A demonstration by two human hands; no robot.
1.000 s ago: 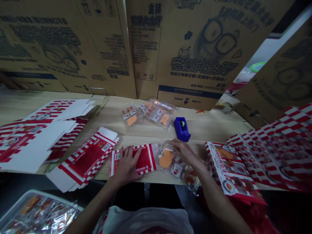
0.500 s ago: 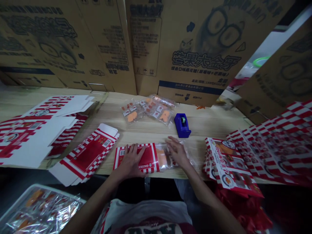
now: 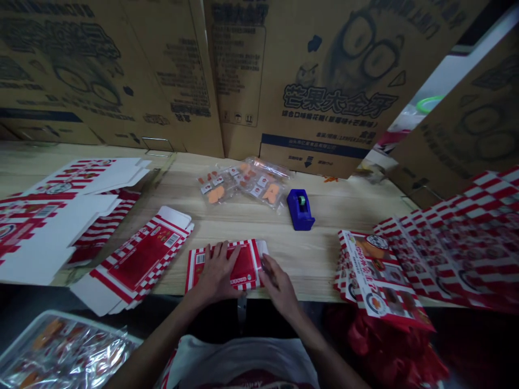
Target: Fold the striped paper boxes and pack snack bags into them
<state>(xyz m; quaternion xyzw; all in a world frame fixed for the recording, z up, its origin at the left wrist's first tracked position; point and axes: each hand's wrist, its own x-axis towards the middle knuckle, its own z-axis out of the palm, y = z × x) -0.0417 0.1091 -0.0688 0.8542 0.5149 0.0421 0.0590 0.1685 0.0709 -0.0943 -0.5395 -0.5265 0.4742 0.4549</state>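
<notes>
A flat red-and-white box [image 3: 246,258] lies on the table's front edge, its open end facing right. My left hand [image 3: 219,270] rests on top of it, fingers spread and pressing it down. At the right end, my right hand [image 3: 280,286] has its fingers curled against the box's opening and pale flap [image 3: 263,247]. The clear candy pack seen there earlier is out of sight. Several clear packs of orange and brown candy [image 3: 259,186] lie behind the box, beside a blue tape dispenser [image 3: 300,210].
To the left lie folded boxes [image 3: 146,254] and flat printed cartons [image 3: 60,221]. Below them is a white tray [image 3: 52,313] of wrapped candy packs. Printed boxes [image 3: 381,270] stand at the right, above a red bag [image 3: 389,346]. Large cardboard cartons [image 3: 243,70] wall the back.
My right hand has moved left to the box's open end, and the clear candy pack that stuck out has gone inside. My left hand stays on the box.
</notes>
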